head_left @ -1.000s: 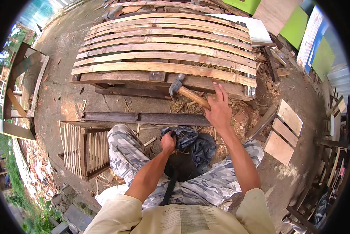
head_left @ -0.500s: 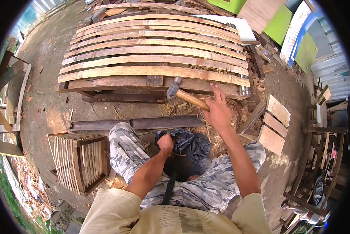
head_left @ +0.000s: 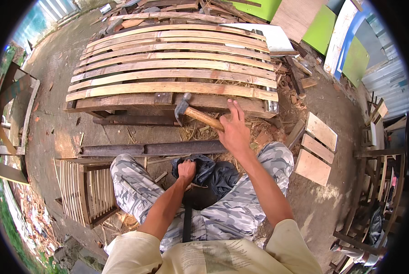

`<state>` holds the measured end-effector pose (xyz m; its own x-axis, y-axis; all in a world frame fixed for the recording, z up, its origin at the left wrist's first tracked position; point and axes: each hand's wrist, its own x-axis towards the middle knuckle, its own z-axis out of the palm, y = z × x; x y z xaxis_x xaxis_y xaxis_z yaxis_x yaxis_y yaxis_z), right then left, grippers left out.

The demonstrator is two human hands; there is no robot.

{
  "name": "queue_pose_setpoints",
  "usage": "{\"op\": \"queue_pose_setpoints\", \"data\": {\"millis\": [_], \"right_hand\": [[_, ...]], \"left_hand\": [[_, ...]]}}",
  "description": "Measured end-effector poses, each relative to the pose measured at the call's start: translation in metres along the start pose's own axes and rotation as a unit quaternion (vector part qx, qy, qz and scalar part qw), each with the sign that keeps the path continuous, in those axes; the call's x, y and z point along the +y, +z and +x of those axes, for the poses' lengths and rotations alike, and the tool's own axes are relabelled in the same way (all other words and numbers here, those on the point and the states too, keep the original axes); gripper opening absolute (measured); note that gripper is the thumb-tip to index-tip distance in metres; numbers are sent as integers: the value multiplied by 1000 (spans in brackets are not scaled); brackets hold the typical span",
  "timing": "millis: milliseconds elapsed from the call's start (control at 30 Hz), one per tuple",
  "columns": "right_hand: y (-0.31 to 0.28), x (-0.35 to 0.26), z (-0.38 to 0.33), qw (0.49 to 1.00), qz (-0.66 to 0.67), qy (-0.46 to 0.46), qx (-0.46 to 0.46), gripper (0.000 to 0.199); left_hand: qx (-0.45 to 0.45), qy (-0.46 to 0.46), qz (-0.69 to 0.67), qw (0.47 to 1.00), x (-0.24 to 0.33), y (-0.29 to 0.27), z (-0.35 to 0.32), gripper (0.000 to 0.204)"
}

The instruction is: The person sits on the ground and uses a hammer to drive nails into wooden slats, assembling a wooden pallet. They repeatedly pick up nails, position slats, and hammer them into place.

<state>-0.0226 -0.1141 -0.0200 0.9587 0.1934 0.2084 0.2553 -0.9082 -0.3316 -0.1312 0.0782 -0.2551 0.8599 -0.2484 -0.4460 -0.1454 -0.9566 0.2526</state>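
Note:
In my right hand [head_left: 235, 131] is a claw hammer [head_left: 201, 117], its wooden handle gripped near the end and its metal head pointing left, close to the front beam. Two fingers of that hand stretch toward the beam. Between my knees, my left hand [head_left: 186, 170] is closed at the edge of a dark plastic bag [head_left: 223, 179]; its fingertips are partly hidden. Before me stands a low wooden frame [head_left: 136, 101] with curved bamboo slats [head_left: 172, 87] lying across it, spaced apart.
A dark half-round length [head_left: 177, 148] lies on the ground before my legs. At left stands a small slatted crate [head_left: 83, 192]. Three pale boards [head_left: 316, 148] lie at right. Scrap wood [head_left: 181, 7] piles up behind the frame, and a wooden rack [head_left: 380, 182] stands far right.
The view has shifted a little, so the frame and hands sit further left. The hammer stays in my right hand near the beam, and my left hand remains at the bag.

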Motion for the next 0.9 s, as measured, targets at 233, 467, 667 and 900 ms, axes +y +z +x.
{"op": "queue_pose_setpoints", "data": {"millis": [233,467,667,900], "right_hand": [[-2,5,-2,1000,6,-11,22,27],[-6,1,-2,1000,-8,-2,1,27],[-5,4,-4,1000,-1,1,3,26],[-7,2,0,1000,17,-2,4,24]], "left_hand": [[-27,38,41,998,6,-8,6,22],[-31,31,31,999,9,-10,8,20],[-71,-45,-77,994,19,-35,7,25],[-95,-76,-170,978,17,-65,-7,40]]}}
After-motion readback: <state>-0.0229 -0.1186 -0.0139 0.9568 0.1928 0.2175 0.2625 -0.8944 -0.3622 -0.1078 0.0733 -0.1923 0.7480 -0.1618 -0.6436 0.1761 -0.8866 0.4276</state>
